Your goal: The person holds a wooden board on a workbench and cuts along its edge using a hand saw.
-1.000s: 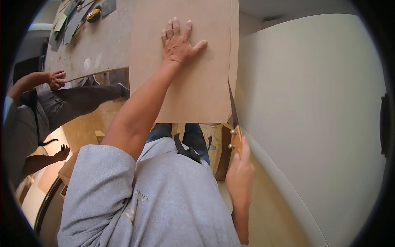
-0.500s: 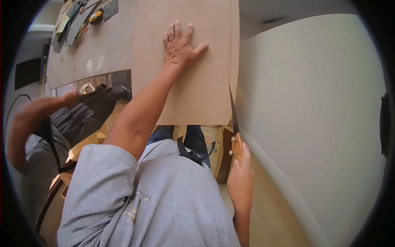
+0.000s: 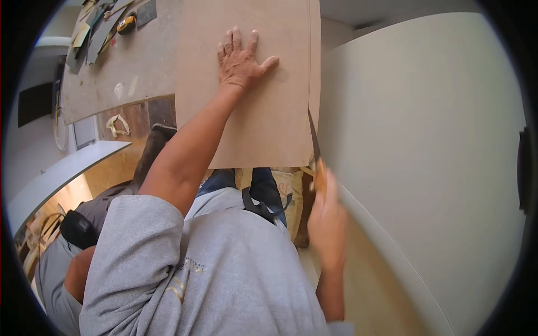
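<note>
The board (image 3: 269, 112) I have at work is flat and plain pale brown, with a thin dark line running alongside its right edge; it lies over the counter (image 3: 145, 67) and juts past the counter's near edge. My left hand (image 3: 240, 66) rests on it palm down, fingers spread, gripping nothing. My right hand (image 3: 328, 224) is wrapped around the orange-brown handle (image 3: 320, 178) of the saw (image 3: 314, 134), whose narrow dark blade slants up to meet that line near the board's near right corner. From here I can't tell whether the line is drawn or cut, and the saw's teeth are too fine to make out. The right fingers are blurred and cover part of the handle, while the board's far end runs out of my view.
</note>
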Motion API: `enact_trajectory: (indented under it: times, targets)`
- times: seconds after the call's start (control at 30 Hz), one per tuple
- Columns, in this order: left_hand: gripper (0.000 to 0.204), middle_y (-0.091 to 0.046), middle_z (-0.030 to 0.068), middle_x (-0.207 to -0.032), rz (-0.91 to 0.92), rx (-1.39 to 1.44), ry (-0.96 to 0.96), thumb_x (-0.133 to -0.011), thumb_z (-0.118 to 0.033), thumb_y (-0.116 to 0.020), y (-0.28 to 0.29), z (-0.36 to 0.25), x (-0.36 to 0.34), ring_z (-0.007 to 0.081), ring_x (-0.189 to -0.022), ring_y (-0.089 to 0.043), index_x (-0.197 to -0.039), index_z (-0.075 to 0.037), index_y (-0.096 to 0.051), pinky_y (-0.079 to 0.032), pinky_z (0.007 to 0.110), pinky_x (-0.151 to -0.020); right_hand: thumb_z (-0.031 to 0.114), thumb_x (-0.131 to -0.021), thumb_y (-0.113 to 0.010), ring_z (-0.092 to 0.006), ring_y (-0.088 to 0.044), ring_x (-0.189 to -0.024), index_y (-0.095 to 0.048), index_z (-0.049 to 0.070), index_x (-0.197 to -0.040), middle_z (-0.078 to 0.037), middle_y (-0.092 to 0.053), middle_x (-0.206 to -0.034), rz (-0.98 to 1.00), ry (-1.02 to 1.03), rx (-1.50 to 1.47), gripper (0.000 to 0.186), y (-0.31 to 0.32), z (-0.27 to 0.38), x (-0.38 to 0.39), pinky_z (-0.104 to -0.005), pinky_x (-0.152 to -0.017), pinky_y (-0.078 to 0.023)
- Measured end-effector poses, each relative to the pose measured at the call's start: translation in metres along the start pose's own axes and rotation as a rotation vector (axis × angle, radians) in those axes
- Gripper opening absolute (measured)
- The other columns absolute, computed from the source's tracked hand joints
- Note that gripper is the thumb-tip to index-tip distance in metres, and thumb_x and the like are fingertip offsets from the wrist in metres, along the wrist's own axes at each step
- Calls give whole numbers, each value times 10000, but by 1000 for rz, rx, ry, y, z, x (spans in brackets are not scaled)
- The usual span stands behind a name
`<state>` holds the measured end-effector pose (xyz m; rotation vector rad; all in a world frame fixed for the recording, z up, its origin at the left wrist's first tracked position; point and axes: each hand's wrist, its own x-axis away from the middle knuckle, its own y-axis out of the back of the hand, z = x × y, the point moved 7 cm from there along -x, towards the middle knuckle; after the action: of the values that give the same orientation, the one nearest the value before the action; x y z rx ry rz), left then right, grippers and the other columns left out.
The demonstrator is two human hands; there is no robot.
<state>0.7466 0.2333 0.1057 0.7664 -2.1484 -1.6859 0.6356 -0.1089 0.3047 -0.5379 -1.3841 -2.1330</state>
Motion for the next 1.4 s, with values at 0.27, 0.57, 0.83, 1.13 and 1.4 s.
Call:
enact_trajectory:
  times: [0.27,0.57,0.83,1.13,1.4]
  targets:
    - [1020,-241,232,-1753,-29,5,-40,-879,-833,-565,8,-18,-5,384,-1643,-161,-1664,-200,-408,-108,549,-1312,137,-1082,-439,-534,-669,-1136,-458,86,-1555,-353,-704,-1195,-33,42,-35,476,-24,24,-138,-596,-966,-522]
    - [1019,-238,223,-1757,-8,5,-12,-880,-835,-561,6,-2,-1,381,-1642,-167,-1666,-206,-403,-105,545,-1314,102,-1062,-461,-529,-683,-1083,-377,127,-1626,-355,-706,-1156,16,-30,-72,571,-18,-2,-17,-605,-902,-527]
    - [1021,-220,219,-1765,-14,18,-31,-880,-826,-568,3,-17,-4,381,-1644,-160,-1676,-212,-388,-97,545,-1316,154,-1093,-463,-528,-690,-1061,-447,90,-1561,-329,-719,-1136,-114,101,0,474,-33,13,-131,-572,-878,-553]
    - [1023,-225,223,-1762,10,17,-10,-882,-824,-570,5,-8,-1,380,-1645,-154,-1673,-199,-396,-100,547,-1312,76,-1057,-501,-523,-670,-1154,-364,127,-1641,-346,-686,-1271,-98,104,-125,602,-27,-31,13,-568,-939,-552]
    - [1017,-245,222,-1754,-57,29,-57,-886,-829,-560,8,-24,-5,388,-1641,-163,-1669,-199,-404,-114,547,-1306,130,-1066,-462,-528,-682,-1078,-406,105,-1602,-322,-722,-1141,-74,78,-54,540,-26,12,-142,-589,-911,-537]
